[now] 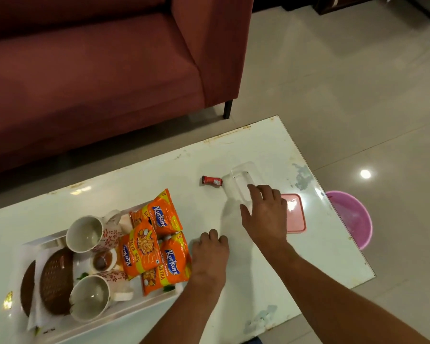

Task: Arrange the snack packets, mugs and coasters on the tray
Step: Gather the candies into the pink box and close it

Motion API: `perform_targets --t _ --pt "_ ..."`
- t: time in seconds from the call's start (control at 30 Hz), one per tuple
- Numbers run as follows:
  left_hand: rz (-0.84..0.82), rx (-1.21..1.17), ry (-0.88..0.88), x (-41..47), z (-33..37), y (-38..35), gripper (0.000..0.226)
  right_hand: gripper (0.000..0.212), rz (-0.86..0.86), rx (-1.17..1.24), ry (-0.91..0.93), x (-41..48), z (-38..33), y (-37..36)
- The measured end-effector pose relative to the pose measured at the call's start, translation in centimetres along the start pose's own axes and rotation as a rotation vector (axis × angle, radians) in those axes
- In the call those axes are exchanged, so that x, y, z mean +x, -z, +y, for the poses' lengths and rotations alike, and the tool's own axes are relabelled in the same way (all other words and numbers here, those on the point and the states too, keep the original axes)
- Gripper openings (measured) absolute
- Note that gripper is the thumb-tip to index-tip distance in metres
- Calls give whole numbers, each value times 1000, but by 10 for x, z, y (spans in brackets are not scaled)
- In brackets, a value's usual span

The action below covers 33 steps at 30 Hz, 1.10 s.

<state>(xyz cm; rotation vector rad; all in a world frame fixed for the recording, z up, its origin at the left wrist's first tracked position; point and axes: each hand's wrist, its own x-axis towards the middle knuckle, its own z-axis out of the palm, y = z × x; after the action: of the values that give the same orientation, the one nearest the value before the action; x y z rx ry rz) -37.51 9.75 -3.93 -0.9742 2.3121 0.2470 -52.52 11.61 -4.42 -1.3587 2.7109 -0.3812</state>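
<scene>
1. The tray [139,307] sits at the left end of the desk [233,281] and already carries the task's things: two floral mugs [85,234] lying tipped, two brown woven coasters [56,281] at its left end, and the orange Kurkure packets [139,252] heaped at its right end.
2. The left hand [209,254] rests just beside the packets with its fingers curled under. Whether its grip is closed on the tray's edge or on nothing cannot be told.
3. The right hand [266,214] is spread flat with a slack, empty grip over the near end of a clear plastic container [241,180] and a pink lid [296,214] — neither belongs to the task.
4. The job looks close to finished; what seems left is tidying. The packets overlap and appear to spill past the tray's right end, so the person would do well to steady the tray with the left hand and nudge them inward.
5. The mugs would sit better upright, ideally on the coasters — lifted by their handles, clear of the small brown-stained cup [102,260] between them.
6. A small red bottle [212,180] lies loose on its side nearby; a careless sweep could roll it.
</scene>
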Motion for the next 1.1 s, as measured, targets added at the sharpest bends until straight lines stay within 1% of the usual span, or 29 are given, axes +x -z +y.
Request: perform_targets --t 0.07,0.13,0.2,0.3,0.37,0.47,0.57,0.63,0.7,0.8,0.9,0.97,1.1 --pt "-2 -5 35 0 -2 2 61 41 59 137 -202 -17 9 6" --pt "-4 -12 57 0 -4 3 58 35 -1 189 -419 -37 18 7" --pt "-2 -19 53 3 -6 0 56 41 -100 175 -531 -52 24 2" --pt "-1 -34 30 7 -8 -5 51 39 -197 160 -559 -58 28 -7" --pt "-1 -59 16 10 -8 -9 46 38 -229 155 -559 -55 26 -11" --pt "26 -104 -2 13 -5 -12 42 40 -201 142 -543 -45 20 -16" --pt "86 -188 6 14 1 -11 34 37 -206 179 -573 -37 19 -18" --pt "171 -267 44 14 4 -6 28 34 -211 205 -598 -35 21 -15" --pt "280 -350 101 13 6 5 29 29 -182 232 -609 -37 23 -8" --pt "451 -462 173 19 11 37 28 19 -79 283 -611 -44 27 9" --pt "633 -584 174 35 21 73 27 15 -4 331 -628 -51 31 22" --pt "644 -608 182 50 25 92 33 14 12 349 -629 -51 33 26" --pt "553 -605 219 82 26 100 41 14 61 379 -605 -38 31 28"
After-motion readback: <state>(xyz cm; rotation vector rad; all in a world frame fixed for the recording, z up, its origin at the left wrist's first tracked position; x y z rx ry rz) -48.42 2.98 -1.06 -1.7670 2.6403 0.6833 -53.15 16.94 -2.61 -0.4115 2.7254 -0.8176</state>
